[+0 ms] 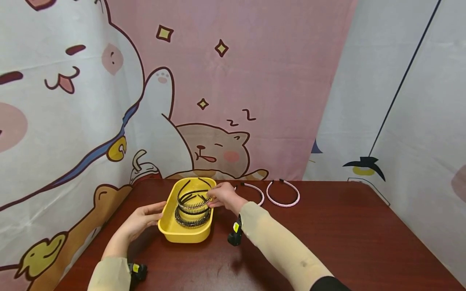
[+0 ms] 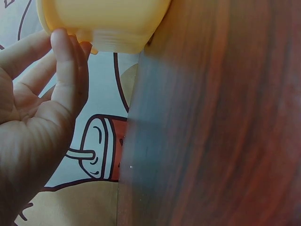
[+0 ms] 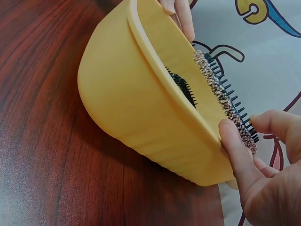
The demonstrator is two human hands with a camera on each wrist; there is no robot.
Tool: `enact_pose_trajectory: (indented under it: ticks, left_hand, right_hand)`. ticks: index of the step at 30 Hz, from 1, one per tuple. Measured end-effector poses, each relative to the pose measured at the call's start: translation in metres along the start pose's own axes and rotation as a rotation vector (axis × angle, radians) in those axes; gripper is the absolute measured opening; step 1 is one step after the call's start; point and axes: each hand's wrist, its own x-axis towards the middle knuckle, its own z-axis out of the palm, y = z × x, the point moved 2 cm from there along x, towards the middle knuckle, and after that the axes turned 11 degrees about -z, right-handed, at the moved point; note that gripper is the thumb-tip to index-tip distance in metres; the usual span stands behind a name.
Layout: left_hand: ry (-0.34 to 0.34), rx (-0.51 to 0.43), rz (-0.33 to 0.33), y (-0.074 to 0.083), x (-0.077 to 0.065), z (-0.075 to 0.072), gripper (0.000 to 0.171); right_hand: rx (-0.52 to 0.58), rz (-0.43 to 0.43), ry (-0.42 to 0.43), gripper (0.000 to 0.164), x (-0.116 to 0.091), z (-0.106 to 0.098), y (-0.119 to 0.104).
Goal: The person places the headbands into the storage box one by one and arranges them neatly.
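At the mouth of the yellow tub [image 1: 185, 237], toward its right side, I've got my right grip [image 1: 223, 194] pinching a sparkly headband [image 3: 221, 89] between thumb and fingers. Left grip [image 1: 141, 220] isn't wrapped around anything, just fingers resting against the tub's left side. I'd bet this headband weighs next to nothing: probably springy plastic, stiff enough to hold its arc but with some give if you spread it. The bumpy coating should stop it slipping, though I'd go gentle in case bits shed, and the teeth could snag on its neighbours. Best spot's the side of the arc, thumb on the beaded face. Looks-wise, it's a pale pinkish and dark glittery crust with a comb row of black teeth. More dark headbands [image 1: 193, 223] sit inside the tub, and two pale pink headbands [image 1: 283, 205] lie on the counter [image 1: 327, 230] right of it.
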Motion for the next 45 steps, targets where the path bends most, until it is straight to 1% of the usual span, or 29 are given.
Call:
enact_pose_trajectory:
  ticks: [5,15,24,33,39,45]
  left_hand:
    - [0.004,-0.002,-0.005,-0.001,0.0,0.0,0.059]
    - [-0.004,-0.002,-0.001,0.002,-0.001,0.001,0.059]
    - [0.004,0.004,-0.006,0.003,-0.002,0.001,0.059]
    - [-0.005,0.007,0.0,0.003,-0.002,0.001,0.059]
    - [0.002,0.003,0.0,0.002,-0.001,0.001,0.059]
    - [0.002,0.008,-0.001,0.003,-0.001,0.002,0.058]
  right_hand:
    - [-0.012,-0.006,-0.012,0.037,0.001,0.0,0.0]
    - [-0.068,-0.004,-0.023,0.029,0.001,0.001,-0.001]
    - [-0.128,-0.011,-0.055,0.021,0.001,-0.001,-0.005]
    - [-0.195,-0.014,-0.082,0.016,0.001,0.0,-0.005]
    - [-0.208,-0.02,-0.075,0.014,0.0,-0.004,-0.007]
    - [-0.214,-0.022,-0.074,0.015,-0.001,-0.012,-0.014]
